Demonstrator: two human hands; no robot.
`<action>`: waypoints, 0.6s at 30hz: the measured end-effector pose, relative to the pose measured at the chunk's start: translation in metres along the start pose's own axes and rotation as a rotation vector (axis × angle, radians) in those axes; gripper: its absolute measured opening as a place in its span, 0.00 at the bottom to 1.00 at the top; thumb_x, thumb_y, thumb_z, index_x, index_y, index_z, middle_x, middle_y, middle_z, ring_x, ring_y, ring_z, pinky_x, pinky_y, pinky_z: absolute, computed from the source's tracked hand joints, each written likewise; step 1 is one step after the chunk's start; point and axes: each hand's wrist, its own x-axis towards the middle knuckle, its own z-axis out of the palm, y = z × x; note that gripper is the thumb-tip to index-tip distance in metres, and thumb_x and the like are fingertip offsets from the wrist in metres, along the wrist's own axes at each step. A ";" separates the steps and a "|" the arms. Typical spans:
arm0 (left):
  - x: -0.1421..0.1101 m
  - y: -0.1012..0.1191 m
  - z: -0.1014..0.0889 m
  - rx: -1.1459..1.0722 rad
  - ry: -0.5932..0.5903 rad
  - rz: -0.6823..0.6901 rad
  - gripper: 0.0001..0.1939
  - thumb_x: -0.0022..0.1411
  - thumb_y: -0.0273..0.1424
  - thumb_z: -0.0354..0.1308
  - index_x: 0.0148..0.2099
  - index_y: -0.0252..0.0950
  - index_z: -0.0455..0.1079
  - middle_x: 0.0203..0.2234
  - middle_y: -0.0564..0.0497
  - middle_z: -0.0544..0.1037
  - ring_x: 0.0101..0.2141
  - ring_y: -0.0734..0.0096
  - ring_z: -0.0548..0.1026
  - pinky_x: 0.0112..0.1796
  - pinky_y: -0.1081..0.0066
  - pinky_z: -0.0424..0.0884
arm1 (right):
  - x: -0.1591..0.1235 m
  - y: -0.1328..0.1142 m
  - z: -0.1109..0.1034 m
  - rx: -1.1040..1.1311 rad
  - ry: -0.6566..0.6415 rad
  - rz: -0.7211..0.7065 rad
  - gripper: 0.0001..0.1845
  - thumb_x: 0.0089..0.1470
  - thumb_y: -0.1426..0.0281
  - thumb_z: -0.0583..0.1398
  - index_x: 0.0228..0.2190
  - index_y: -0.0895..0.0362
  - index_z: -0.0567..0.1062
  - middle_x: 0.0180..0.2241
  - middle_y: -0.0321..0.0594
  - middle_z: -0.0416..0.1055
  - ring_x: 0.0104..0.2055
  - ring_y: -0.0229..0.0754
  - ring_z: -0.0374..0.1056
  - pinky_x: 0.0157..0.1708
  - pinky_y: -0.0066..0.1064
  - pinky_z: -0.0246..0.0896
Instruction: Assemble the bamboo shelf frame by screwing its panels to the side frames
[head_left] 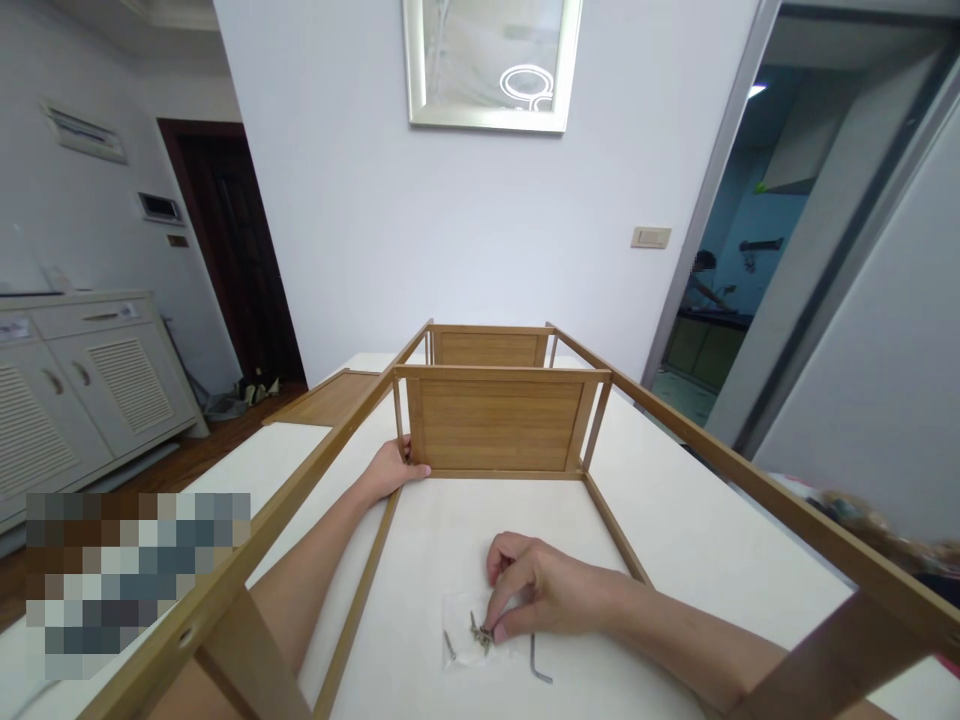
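Nothing readable right now! Over at 9 o'clock, 2 pale label-like patches [129, 311] sit on the drawer fronts [66, 322] of the white cabinet [135, 370], too blurred to make out.

Frame [502, 374] on table [697, 480], screws [481, 634] inside its near half, hex key [533, 660] right of them, loose panel [326, 397] left, toward back.

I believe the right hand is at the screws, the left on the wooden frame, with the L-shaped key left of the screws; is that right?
No: the head view shows the L-shaped key right of the screws. The right hand is at them, the left hand on the wooden frame.
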 end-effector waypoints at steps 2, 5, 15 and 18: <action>0.000 0.000 0.000 -0.003 -0.003 0.004 0.29 0.37 0.35 0.73 0.44 0.32 0.73 0.39 0.43 0.82 0.43 0.49 0.78 0.47 0.54 0.71 | 0.000 0.003 -0.001 0.021 -0.005 -0.003 0.18 0.44 0.53 0.68 0.36 0.49 0.83 0.38 0.39 0.66 0.42 0.40 0.65 0.44 0.28 0.61; 0.000 0.001 0.001 -0.015 -0.017 0.014 0.31 0.37 0.35 0.73 0.46 0.32 0.72 0.41 0.42 0.81 0.44 0.50 0.78 0.48 0.54 0.71 | 0.000 0.005 -0.001 0.063 -0.004 0.001 0.19 0.45 0.52 0.67 0.36 0.49 0.83 0.38 0.39 0.67 0.42 0.40 0.66 0.45 0.29 0.61; 0.001 0.002 0.003 -0.033 -0.037 0.035 0.33 0.36 0.32 0.73 0.47 0.31 0.72 0.42 0.42 0.81 0.45 0.52 0.78 0.48 0.56 0.71 | -0.002 -0.001 -0.008 0.203 0.098 0.016 0.17 0.46 0.55 0.67 0.30 0.56 0.83 0.35 0.42 0.71 0.38 0.40 0.68 0.40 0.31 0.61; 0.001 0.002 0.002 -0.027 -0.023 0.041 0.33 0.34 0.30 0.73 0.47 0.31 0.73 0.41 0.43 0.81 0.45 0.51 0.77 0.49 0.56 0.71 | -0.004 0.000 -0.014 0.179 0.168 0.038 0.17 0.50 0.56 0.65 0.28 0.58 0.80 0.32 0.41 0.71 0.34 0.39 0.66 0.36 0.31 0.60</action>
